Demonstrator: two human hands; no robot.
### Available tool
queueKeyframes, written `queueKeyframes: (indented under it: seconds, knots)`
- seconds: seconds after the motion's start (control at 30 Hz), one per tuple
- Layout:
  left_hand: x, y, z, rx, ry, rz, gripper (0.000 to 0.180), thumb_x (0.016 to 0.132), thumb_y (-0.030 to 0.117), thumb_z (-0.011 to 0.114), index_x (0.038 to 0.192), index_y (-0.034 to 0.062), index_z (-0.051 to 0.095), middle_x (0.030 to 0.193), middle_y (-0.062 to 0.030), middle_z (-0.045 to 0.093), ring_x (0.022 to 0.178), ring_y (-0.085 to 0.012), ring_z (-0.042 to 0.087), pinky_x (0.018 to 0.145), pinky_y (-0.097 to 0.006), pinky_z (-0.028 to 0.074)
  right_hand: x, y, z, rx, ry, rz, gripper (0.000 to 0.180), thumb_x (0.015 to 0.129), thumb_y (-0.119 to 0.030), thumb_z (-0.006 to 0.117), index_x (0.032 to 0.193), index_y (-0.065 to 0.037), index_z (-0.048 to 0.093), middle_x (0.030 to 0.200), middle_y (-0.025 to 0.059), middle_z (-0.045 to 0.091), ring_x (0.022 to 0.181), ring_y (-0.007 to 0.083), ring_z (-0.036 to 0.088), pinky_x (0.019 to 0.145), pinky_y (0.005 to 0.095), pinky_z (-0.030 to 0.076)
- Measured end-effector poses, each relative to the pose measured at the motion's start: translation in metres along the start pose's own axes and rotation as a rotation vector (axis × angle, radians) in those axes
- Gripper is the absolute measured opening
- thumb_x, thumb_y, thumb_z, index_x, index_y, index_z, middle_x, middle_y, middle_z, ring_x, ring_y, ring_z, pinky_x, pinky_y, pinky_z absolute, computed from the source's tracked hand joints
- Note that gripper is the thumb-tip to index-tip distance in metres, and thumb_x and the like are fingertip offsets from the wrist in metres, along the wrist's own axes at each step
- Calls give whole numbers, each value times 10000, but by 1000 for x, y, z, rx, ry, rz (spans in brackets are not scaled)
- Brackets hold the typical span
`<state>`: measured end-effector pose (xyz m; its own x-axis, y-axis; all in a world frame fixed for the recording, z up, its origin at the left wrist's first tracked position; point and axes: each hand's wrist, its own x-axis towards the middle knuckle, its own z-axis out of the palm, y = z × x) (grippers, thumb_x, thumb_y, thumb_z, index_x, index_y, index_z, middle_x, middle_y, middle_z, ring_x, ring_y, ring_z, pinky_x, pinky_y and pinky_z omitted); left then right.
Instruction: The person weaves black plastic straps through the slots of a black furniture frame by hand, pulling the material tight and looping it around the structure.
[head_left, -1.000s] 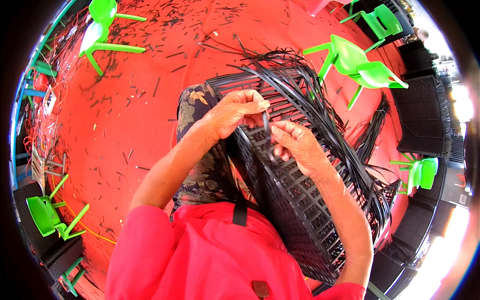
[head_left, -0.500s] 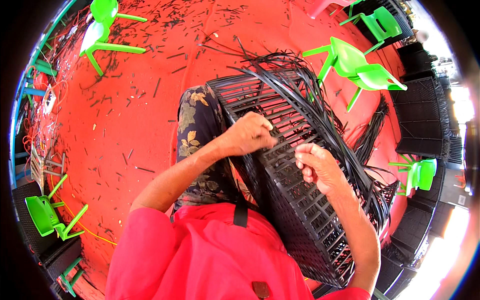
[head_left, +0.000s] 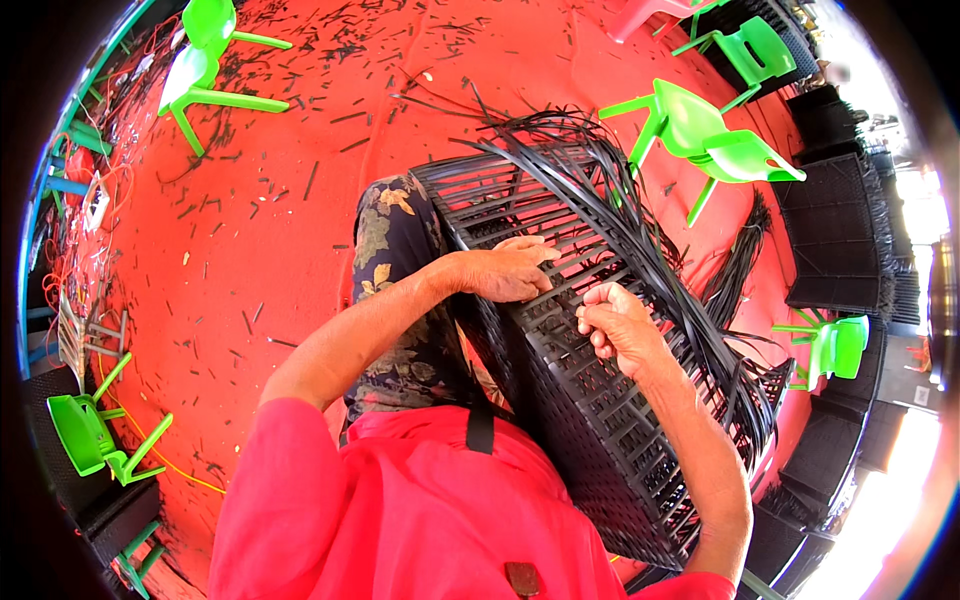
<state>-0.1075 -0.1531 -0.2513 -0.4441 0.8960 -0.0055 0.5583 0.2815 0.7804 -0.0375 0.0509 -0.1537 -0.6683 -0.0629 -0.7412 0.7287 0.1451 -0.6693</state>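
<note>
A black wicker panel (head_left: 590, 410), woven from flat plastic strips, leans across my lap and slants from upper left to lower right. My left hand (head_left: 508, 272) rests at its upper edge, fingers bent down among the open slats; what lies under the fingertips is hidden. Just right of it, my right hand (head_left: 622, 325) hovers over the weave with thumb and fingers pinched together. Anything thin in that pinch is too small to make out. A thick bundle of loose black strips (head_left: 610, 215) drapes over the panel's far side, its ends trailing to the right.
Green plastic chairs stand around me: one at far right (head_left: 690, 120), one at far left (head_left: 190, 80), another at near left (head_left: 85, 430). Strip offcuts litter the red floor (head_left: 270, 250). A second strip bundle (head_left: 740, 255) lies beyond the panel. Dark woven pieces (head_left: 835, 235) line the right side.
My left hand has lowered slightly, its fingers settling against the slats. My right hand has shifted a little left and up, its fingers still pinched. The panel stays on my lap.
</note>
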Motion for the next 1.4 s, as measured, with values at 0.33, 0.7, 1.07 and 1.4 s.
queueKeyframes:
  seconds: [0.33, 0.7, 1.07, 1.4]
  knots:
    - [-5, 10, -8, -425, 215, -185, 194, 781, 222, 684, 801, 29, 675, 1051, -119, 627, 1037, -212, 556, 912, -340, 411, -8, 2, 12, -231, -27, -118, 308, 877, -185, 603, 1100, 18, 542, 857, 97, 623, 561, 102, 565, 457, 221, 472]
    - [-169, -62, -96, -979, 1369, -484, 104, 861, 125, 620, 918, 45, 585, 882, -101, 637, 778, -237, 648, 698, -374, 563, -81, 8, 0, -1092, 96, -798, 215, 783, -88, 639, 989, -37, 602, 856, 137, 602, 767, 330, 594, 662, 406, 491]
    - [-148, -74, -109, 485, 1067, -624, 420, 758, 160, 672, 1137, 12, 571, 1117, -164, 570, 1081, -304, 510, 934, -398, 411, -97, 24, 0, -1072, 10, -885, 333, 752, -33, 642, 1075, -11, 566, 964, 143, 600, 876, 324, 566, 797, 393, 464]
    - [-60, 4, -17, 613, 302, 3, 444, 660, -6, 587, 1091, 95, 546, 1047, -77, 533, 1081, -266, 485, 957, -370, 364, -109, 28, -2, -935, -41, -822, 319, 788, -81, 646, 1093, -15, 583, 1081, 171, 596, 1026, 342, 561, 903, 396, 449]
